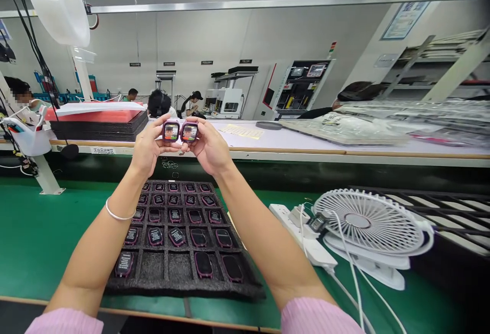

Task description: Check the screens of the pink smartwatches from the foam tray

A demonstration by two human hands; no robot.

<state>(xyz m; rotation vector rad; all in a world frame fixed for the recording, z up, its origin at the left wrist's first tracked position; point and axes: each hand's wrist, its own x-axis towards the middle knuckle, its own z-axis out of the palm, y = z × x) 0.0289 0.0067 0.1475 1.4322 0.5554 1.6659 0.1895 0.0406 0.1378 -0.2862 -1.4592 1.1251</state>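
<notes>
Left hand [147,142] and right hand [212,147] each grip one of two lit watches [171,132], held up near the far edge of the black foam tray [179,287]. Its compartments [179,267] carry more watches [203,264], some hidden by the left forearm [103,237]; the white bin [32,140] has indistinct contents.

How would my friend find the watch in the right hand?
Start at the green bench and find the black foam tray. Above its far edge in view, the right hand holds up your watch. Its neighbour, the lookalike watch, is in the left hand, the one with a white bracelet on its arm.
</notes>
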